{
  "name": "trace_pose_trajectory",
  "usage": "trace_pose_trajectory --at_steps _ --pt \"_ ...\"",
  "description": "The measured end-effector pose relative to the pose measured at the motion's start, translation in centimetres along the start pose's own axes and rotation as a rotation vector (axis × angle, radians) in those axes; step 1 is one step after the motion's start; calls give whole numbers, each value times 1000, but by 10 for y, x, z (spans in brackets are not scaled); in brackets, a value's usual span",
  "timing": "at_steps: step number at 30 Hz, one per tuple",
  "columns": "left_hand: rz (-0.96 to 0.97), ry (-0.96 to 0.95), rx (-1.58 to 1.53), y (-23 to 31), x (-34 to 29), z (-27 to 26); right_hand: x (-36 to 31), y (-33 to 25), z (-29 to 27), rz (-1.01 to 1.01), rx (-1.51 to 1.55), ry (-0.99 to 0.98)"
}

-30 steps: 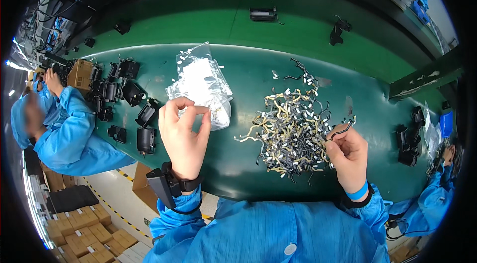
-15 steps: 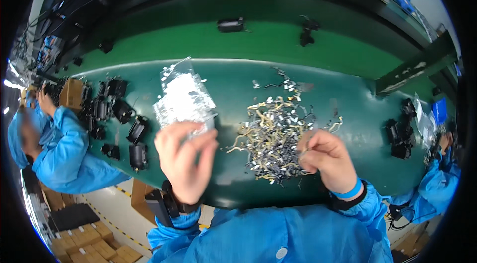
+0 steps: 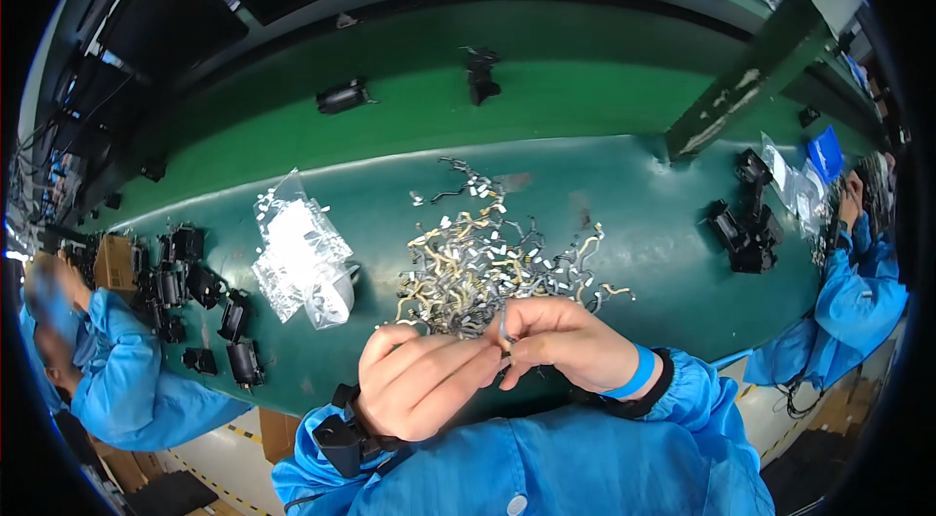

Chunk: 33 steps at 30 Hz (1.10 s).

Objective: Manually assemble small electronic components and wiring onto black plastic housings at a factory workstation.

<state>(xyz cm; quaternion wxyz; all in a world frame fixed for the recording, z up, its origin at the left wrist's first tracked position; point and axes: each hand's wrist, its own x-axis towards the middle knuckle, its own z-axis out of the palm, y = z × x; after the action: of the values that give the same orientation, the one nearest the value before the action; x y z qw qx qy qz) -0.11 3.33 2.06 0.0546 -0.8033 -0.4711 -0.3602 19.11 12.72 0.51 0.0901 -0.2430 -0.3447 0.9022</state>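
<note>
A: Where's the work at this moment?

B: Both hands meet at the near edge of the tabletop. The left hand and right hand have their fingers pressed together on one small metal clip, held just in front of the clip pile.

A: So the fingers are closed?

B: Pinched on the clip from both sides, thumbs and forefingers touching around it. Little of the clip shows between them.

A: How would the person do this part well?

B: Probably by keeping the pinch near the clip's ends so the middle stays visible, and holding it above the tabletop rather than over the pile, so a slip doesn't lose it among the others.

A: Counts?

B: One clip in hand. The pile is too tangled to count; dozens, at a guess. One crumpled clear bag lies left of it. Black parts cluster far left, around ten, and another few sit far right. Two more lie on the green belt beyond.
</note>
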Motion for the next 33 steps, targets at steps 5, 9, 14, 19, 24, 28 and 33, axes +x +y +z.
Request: trace_pose_trajectory --at_steps 5,9,14,19,24,28,33 --pt "-62 -88 -22 8 8 -4 -2 0 1 -52 -92 -100" --pt "-107 -36 -36 3 -2 -3 -34 -10 -16 -376 -821 199" --pt "-247 40 -89 3 -9 9 -99 -9 -81 -620 -1195 1337" --pt "-375 128 -197 7 -11 21 -130 -4 -121 -228 -1254 1695" --pt "-406 102 -239 10 -11 23 -107 10 -143 -218 -1461 1677" --pt "-466 106 -250 11 -16 25 -92 0 -146 -398 -1521 1718" --pt "-640 226 -349 14 -21 33 -76 -15 -156 -370 -1456 1784"
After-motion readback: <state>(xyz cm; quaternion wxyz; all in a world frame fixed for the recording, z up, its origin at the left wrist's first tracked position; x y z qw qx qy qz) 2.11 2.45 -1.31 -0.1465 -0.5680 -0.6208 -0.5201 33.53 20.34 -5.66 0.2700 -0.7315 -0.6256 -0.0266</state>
